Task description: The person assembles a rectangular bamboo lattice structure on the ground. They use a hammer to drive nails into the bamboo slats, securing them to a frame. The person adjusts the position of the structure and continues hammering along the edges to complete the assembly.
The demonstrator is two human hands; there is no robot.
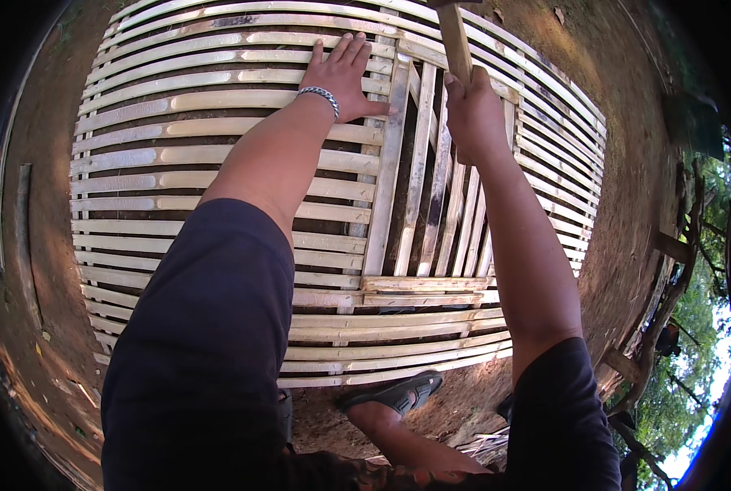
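Note:
A large panel of split bamboo slats (193,155) lies on the ground before me. Fingers spread, my left hand (341,80) rests flat on its slats, the thumb reaching the long upright strip (387,172) that edges a framed section. Around a hammer (455,47) by its wooden handle, my right hand (473,114) is closed, over the framed section. The hammer's dark head is cut off by the top edge of the view. Inside the frame, several narrow strips (431,213) run lengthwise with gaps between them. Short crosspieces (422,285) close its near end.
Brown bare soil (627,106) surrounds the panel. My sandalled foot (394,397) stands by the near edge. At the left lies a thin pole (26,237). Wooden rails (672,245) and green foliage (668,409) are at the right.

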